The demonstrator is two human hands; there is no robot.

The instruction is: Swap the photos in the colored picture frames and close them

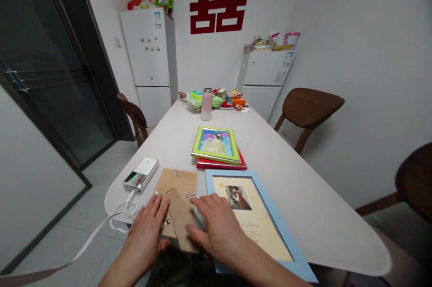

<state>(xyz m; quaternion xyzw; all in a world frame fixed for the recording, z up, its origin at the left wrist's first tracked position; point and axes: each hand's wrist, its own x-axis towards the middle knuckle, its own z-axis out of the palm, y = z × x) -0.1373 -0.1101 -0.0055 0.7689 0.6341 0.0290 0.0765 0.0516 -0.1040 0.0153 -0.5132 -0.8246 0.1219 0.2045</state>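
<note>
A brown backing board (160, 181) with metal clips and a folded-out stand flap (184, 221) lies at the table's near edge. Along its left side rests my left hand (151, 219), fingers stretched out over the board near the clips. My right hand (218, 221) bends over the board's right side, thumb and fingers apart, the thumb touching the flap. Something pale shows between that thumb and the fingers; I cannot make out what. Partly under my right forearm lies a light blue picture frame (270, 206) with a cream print and a small photo.
Beyond are a green picture frame (216, 145) on a red one (222, 166), a pink bottle (207, 105), and a pile of snack packets (232, 100). At left lies a power bank (141, 174) with a white cable (91, 239). Brown chairs (308, 109) flank the white table (270, 152).
</note>
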